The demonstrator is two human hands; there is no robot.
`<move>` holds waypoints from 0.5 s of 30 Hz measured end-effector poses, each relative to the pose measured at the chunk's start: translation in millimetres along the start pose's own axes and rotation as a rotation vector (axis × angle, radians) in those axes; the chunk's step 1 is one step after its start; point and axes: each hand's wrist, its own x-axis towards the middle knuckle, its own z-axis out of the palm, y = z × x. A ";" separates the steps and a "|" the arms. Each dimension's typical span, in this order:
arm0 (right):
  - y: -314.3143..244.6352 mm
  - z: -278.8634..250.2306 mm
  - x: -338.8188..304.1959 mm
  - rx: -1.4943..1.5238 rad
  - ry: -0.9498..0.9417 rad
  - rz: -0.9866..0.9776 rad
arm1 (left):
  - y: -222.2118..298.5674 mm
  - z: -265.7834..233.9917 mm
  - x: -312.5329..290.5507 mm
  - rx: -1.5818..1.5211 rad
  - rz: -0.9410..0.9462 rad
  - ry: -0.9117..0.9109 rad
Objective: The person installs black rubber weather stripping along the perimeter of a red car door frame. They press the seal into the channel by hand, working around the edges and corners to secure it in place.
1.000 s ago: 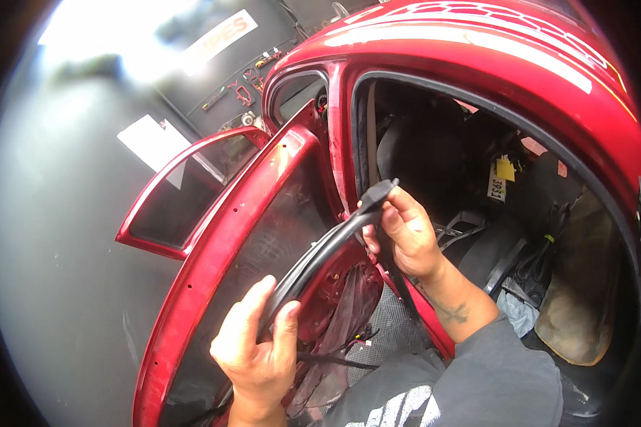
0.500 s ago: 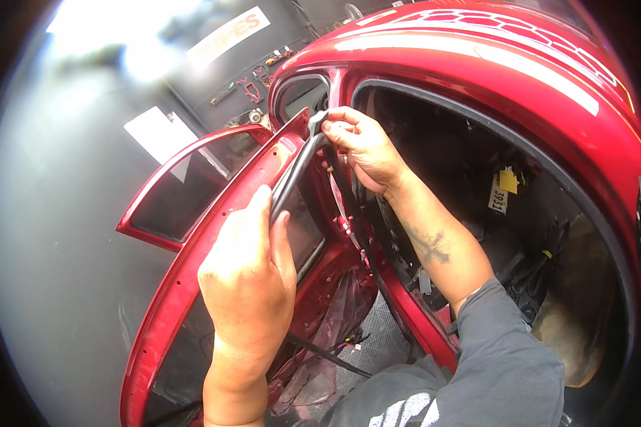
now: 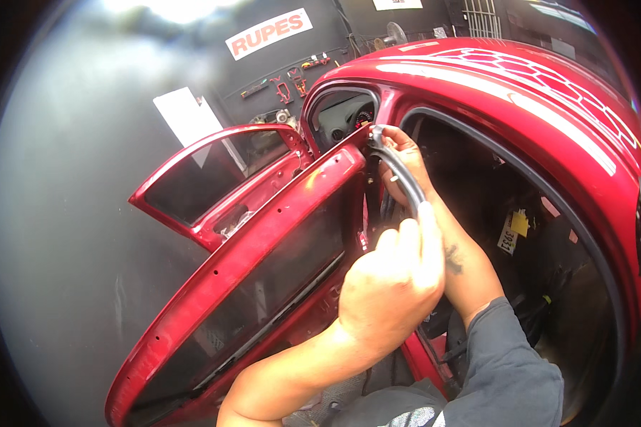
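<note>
A black rubber door seal (image 3: 400,169) curves between my two hands at the upper corner of the red car door (image 3: 246,245). My left hand (image 3: 392,281) is closed around its lower part, with the index finger stretched along it. My right hand (image 3: 404,158) pinches the seal's end against the tip of the door frame. A small light clip shows on the seal's side. Small dark holes run along the door frame's edge. Much of my right hand is hidden behind the seal.
The red car body (image 3: 506,99) rises on the right, its door opening edged with a black seal (image 3: 570,185). Another opened red door (image 3: 214,178) stands beyond. Tools (image 3: 285,89) hang on the dark wall. A yellow note (image 3: 520,224) shows inside the car.
My left hand has moved right, away from the door frame, bending the seal's lower part outward. My right hand stays at the door's upper corner. The view has shifted.
</note>
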 end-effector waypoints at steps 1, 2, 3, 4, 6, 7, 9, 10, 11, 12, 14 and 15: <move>3.2 1.0 2.4 0.010 0.012 -0.025 | -1.5 -1.3 2.7 -0.001 -0.009 -0.003; 5.6 1.5 5.5 -0.021 0.015 -0.022 | -4.1 -3.4 3.5 -0.002 -0.017 -0.005; -0.3 4.8 6.6 -0.062 0.028 -0.030 | -6.3 -4.2 3.7 -0.016 -0.021 0.002; 0.4 14.2 8.1 -0.134 0.132 -0.088 | -9.2 -5.3 3.4 -0.031 -0.026 0.010; -9.1 14.5 7.3 -0.244 0.098 -0.081 | -15.2 -7.3 2.6 -0.066 -0.034 0.039; -12.9 14.3 6.2 -0.296 0.084 -0.079 | -18.4 -8.1 2.8 -0.087 -0.038 0.062; -17.1 19.5 4.2 -0.344 0.083 -0.083 | -25.2 -7.9 1.4 -0.132 -0.060 0.109; -17.3 24.8 2.7 -0.354 0.075 -0.093 | -28.6 -7.3 -0.1 -0.155 -0.078 0.133; -20.1 30.3 0.4 -0.365 0.066 -0.102 | -32.4 -7.3 -2.5 -0.179 -0.097 0.158; -33.8 38.0 -5.3 -0.428 0.070 -0.047 | -36.1 -16.1 -2.3 -0.206 -0.132 0.127; -32.9 30.7 1.6 -0.510 0.046 -0.117 | -46.7 -21.7 -5.6 -0.186 -0.165 0.191; -33.8 32.8 2.9 -0.543 0.028 -0.144 | -50.8 -28.6 -6.5 -0.160 -0.183 0.217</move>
